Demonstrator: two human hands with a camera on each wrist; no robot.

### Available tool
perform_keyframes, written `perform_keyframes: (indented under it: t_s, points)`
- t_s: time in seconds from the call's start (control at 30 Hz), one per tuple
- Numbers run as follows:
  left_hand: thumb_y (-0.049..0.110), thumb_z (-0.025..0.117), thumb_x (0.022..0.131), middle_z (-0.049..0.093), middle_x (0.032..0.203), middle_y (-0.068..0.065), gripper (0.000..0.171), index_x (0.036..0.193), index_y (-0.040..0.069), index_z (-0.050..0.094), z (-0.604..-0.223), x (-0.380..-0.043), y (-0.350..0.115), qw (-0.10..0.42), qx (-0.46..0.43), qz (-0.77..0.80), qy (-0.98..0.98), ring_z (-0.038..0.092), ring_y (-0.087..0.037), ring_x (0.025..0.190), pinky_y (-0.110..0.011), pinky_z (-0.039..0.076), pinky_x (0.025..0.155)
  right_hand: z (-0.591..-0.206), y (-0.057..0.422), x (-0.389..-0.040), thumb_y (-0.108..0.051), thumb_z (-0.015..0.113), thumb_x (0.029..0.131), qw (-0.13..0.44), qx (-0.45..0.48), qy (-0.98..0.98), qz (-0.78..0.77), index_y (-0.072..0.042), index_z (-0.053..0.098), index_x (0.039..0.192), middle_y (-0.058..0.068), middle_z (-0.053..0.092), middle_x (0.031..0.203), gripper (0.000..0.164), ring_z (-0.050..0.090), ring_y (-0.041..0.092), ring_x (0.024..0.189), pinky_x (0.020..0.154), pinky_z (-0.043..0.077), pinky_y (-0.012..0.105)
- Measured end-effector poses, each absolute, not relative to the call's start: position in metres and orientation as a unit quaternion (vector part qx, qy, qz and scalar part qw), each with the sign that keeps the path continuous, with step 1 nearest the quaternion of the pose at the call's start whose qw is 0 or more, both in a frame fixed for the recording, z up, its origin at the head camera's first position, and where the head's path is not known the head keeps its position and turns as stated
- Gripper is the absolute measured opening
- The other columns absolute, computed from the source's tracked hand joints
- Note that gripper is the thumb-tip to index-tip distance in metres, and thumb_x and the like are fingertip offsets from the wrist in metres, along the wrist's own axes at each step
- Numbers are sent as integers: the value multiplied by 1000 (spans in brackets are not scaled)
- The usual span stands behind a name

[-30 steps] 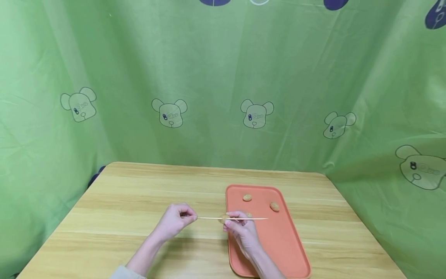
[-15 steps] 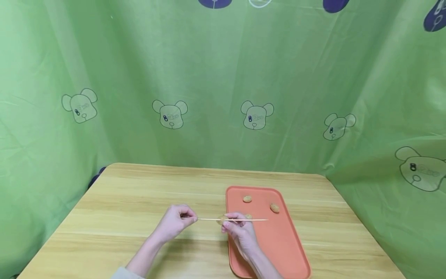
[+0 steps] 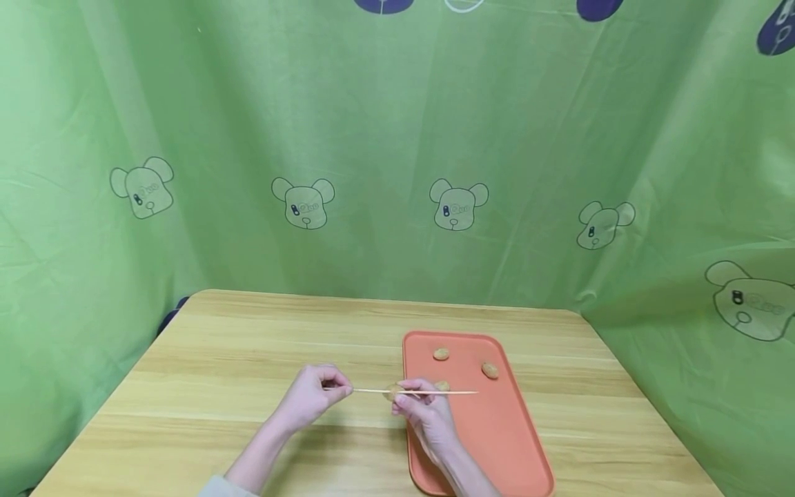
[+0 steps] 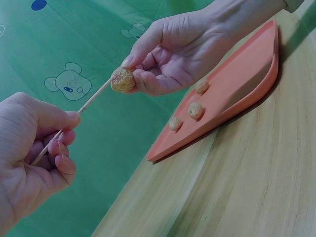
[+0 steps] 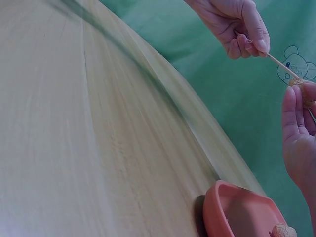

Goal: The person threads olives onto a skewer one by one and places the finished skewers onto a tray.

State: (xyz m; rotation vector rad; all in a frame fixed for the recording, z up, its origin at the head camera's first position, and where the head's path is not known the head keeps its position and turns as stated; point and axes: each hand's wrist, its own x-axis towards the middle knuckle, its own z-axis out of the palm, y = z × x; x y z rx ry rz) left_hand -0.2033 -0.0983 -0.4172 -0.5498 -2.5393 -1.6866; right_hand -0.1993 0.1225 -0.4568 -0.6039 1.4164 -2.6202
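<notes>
A thin wooden skewer [image 3: 370, 391] is held level over the table. My left hand [image 3: 313, 392] pinches its left end between thumb and fingers. My right hand [image 3: 431, 421] grips a golden-brown, rough-skinned ball [image 4: 123, 79], which looks like a fried meatball, threaded on the skewer. In the head view the skewer's pointed end sticks out past the right fingers, above the tray. A short bare stretch of stick separates the ball from the left fingertips. Part of the ball is hidden behind the right thumb and fingers.
Below the right hand lies an orange-pink tray [image 3: 497, 442] on the wooden table [image 3: 248, 331]. Three similar balls rest in it: one near its far left corner [image 3: 441, 353], another by the right side [image 3: 490, 371], a third [image 4: 202, 87] beside the right hand. Green curtains surround the table.
My right hand and the ball have shifted slightly left along the skewer, closer to the left hand. The left hand keeps its place and grip.
</notes>
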Motion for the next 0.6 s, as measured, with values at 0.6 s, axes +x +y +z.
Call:
perform_keyframes:
  t_s: [0.6]
  points:
    - [-3, 64, 81, 59, 72, -4, 3, 81, -6, 66, -402, -192, -95, 18, -176, -546, -819, 48, -9, 64, -20, 41, 59, -457, 118, -199, 12, 55, 82, 49, -185, 469, -862, -7, 63, 95, 5, 66, 88, 24, 62, 12, 74, 70, 52, 22]
